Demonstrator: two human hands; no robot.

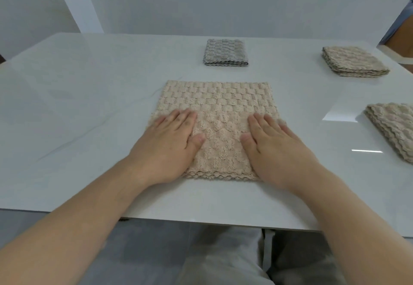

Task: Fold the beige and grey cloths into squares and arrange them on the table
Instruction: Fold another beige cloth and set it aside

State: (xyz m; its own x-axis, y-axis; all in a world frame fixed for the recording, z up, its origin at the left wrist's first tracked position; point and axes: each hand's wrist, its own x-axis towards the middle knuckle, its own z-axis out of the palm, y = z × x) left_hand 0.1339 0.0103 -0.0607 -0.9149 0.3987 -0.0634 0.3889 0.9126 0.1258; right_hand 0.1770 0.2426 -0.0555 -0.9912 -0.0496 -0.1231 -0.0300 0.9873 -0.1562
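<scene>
Under both palms, at the near centre of the worktop [89,105], lies a half-folded beige cloth [219,105]. Left hand [172,143] and right hand [274,148] both rest open and flat, fingers extended, gripping nothing, one on each side of the cloth's midline. Doubled scalloped edges lie nearest the body; long axis looks roughly fore-aft. Judgement: next fold runs sideways, either hand equally near. Count: beige cloths 3, two already folded at right [355,63] [395,128]; folded grey cloth [224,52] 1, far centre.
</scene>
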